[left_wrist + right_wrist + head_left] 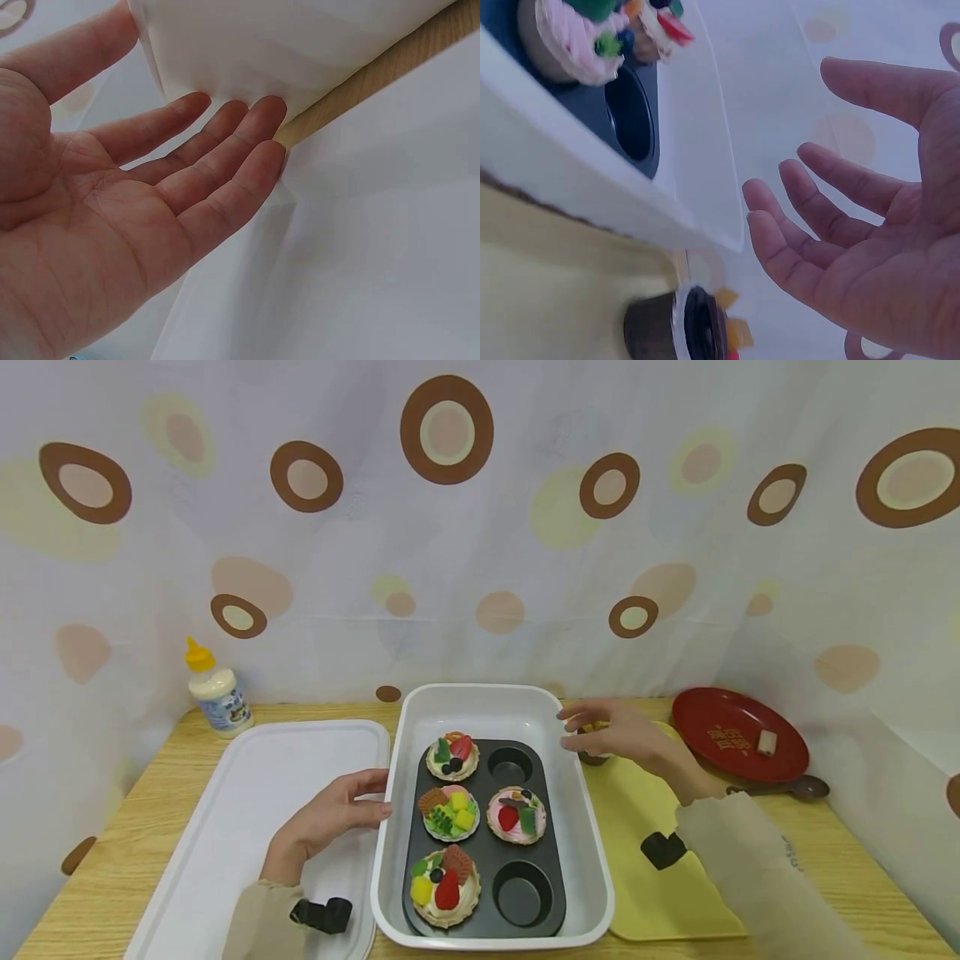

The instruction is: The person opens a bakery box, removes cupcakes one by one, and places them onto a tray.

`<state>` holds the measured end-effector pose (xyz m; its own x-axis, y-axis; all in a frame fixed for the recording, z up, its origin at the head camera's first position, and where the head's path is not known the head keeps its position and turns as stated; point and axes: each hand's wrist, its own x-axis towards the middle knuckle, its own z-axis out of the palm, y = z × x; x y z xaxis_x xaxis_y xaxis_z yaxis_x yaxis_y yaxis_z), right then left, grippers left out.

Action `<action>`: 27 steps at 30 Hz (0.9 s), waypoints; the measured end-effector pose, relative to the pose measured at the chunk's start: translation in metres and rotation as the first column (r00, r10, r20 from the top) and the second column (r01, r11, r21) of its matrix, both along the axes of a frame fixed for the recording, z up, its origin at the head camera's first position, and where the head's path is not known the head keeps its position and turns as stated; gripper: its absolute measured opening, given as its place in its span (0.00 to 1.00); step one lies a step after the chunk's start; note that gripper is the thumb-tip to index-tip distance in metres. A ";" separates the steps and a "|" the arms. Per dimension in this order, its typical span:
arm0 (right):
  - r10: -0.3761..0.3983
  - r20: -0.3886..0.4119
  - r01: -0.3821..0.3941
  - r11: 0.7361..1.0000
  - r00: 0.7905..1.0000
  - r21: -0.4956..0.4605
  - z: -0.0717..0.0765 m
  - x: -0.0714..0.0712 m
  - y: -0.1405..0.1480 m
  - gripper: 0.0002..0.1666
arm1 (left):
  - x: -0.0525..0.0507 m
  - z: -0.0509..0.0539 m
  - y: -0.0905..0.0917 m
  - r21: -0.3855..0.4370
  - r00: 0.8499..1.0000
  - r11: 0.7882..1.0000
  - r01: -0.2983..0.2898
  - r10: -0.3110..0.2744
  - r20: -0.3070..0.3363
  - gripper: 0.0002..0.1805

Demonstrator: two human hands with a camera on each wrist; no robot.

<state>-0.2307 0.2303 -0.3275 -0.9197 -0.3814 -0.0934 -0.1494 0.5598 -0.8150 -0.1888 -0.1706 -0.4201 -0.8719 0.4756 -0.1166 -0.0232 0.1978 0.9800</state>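
Observation:
A white plastic bin (592, 868) stands in the middle and holds a dark muffin tin (486, 860). Several decorated tarts sit in the tin's cups, among them a pink-cream tart (517, 816); two cups show bare. My left hand (330, 814) is at the bin's left wall with fingertips touching or very close to it; in the left wrist view its fingers (247, 180) are loosely extended. Beside the bin's far right corner my right hand (611, 735) hovers with relaxed fingers and holds nothing. Below it, partly hidden, a dark cup dessert (656, 326) stands near the bin.
A white lid (262, 827) lies at the left, with a yellow-capped squeeze bottle (221, 697) behind it. At the right are a yellow board (652, 893), a red plate (705, 718) bearing a small pale block (767, 742), and a dark spoon (806, 787). A patterned curtain (487, 543) hangs behind.

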 end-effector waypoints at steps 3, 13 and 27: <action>0.032 -0.014 -0.032 0.999 0.999 -0.005 -0.003 0.001 -0.013 0.27 | 0.000 0.000 0.000 0.002 1.000 1.000 0.002 -0.002 -0.001 0.36; 0.146 0.045 -0.145 0.989 0.988 -0.010 -0.013 0.006 -0.045 0.24 | 0.001 0.002 0.001 0.005 1.000 1.000 0.006 -0.006 0.006 0.37; 0.293 0.106 -0.298 0.954 0.950 0.033 -0.029 0.006 -0.052 0.30 | -0.001 -0.001 0.002 -0.009 1.000 1.000 -0.008 0.008 0.004 0.36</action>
